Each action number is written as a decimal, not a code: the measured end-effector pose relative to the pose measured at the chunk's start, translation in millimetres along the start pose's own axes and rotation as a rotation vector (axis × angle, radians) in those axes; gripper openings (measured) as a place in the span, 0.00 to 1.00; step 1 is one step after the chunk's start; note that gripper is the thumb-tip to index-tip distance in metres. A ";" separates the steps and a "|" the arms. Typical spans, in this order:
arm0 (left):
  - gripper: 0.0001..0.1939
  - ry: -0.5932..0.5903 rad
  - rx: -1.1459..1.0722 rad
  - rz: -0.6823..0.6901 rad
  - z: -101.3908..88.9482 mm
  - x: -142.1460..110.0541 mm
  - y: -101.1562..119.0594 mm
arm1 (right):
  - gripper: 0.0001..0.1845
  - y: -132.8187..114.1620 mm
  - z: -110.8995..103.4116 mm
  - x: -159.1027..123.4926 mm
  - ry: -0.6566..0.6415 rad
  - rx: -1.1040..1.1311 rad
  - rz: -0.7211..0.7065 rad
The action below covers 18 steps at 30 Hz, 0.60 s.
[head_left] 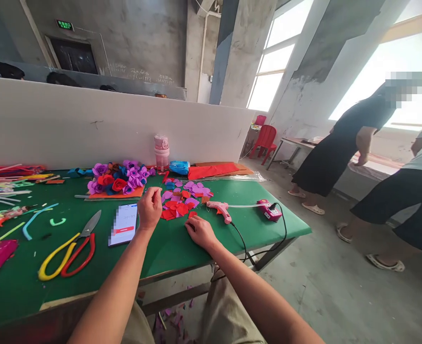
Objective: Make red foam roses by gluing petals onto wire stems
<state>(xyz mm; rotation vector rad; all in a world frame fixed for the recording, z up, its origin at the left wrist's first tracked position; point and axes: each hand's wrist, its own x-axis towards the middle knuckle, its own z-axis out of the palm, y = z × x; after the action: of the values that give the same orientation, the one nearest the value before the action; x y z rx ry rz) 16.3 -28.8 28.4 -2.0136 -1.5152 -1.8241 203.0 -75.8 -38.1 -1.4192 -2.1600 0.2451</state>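
Note:
My left hand [149, 208] hovers above the green table [168, 248], its fingers pinched together; what they hold is too small to make out. My right hand [199, 231] rests on the table with fingers curled, its fingertips touching a small red felt piece [192, 214]. Just beyond both hands lies a pile of red, pink and purple felt petals [181, 198]. A phone [123, 223] lies left of my left hand. A pink glue gun [219, 208] lies right of the petals.
Finished felt roses [120, 179] sit at the back by a pink bottle [161, 152]. Large scissors with yellow and red handles [71, 251] lie to the left. A white partition [89, 124] backs the table. Two people [350, 138] stand at the right.

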 end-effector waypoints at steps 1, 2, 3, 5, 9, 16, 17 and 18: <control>0.10 0.016 -0.012 -0.011 -6.4 2.7 8.3 | 0.08 0.1 -0.1 0.5 -0.008 -0.020 0.001; 0.10 0.025 -0.028 -0.023 -13.5 5.2 17.0 | 0.08 0.1 -0.3 1.0 -0.014 -0.037 0.002; 0.11 0.032 -0.039 -0.030 -20.9 7.5 26.0 | 0.08 -0.1 -0.5 1.4 -0.018 -0.049 0.003; 0.11 0.049 -0.045 -0.022 -35.2 11.1 44.9 | 0.09 -0.6 -1.2 1.4 -0.022 -0.050 -0.004; 0.10 0.018 -0.015 0.037 -55.2 14.4 86.0 | 0.11 -3.4 -3.3 -0.8 -0.011 -0.037 -0.018; 0.10 -0.036 0.142 0.109 -62.3 17.3 148.2 | 0.12 -11.3 -9.6 -4.5 -0.006 -0.037 -0.038; 0.10 -0.050 0.156 0.113 -61.4 19.0 152.7 | 0.12 -11.7 -10.1 -4.6 -0.009 -0.040 -0.039; 0.11 -0.068 0.165 0.120 -60.0 21.4 155.4 | 0.12 -11.8 -10.4 -4.5 -0.012 -0.044 -0.040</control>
<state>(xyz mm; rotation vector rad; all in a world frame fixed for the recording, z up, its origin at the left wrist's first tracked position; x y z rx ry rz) 69.0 -132.8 149.4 -2.0591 -1.4720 -1.5488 200.4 -86.4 -25.9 -1.4000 -2.2136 0.1927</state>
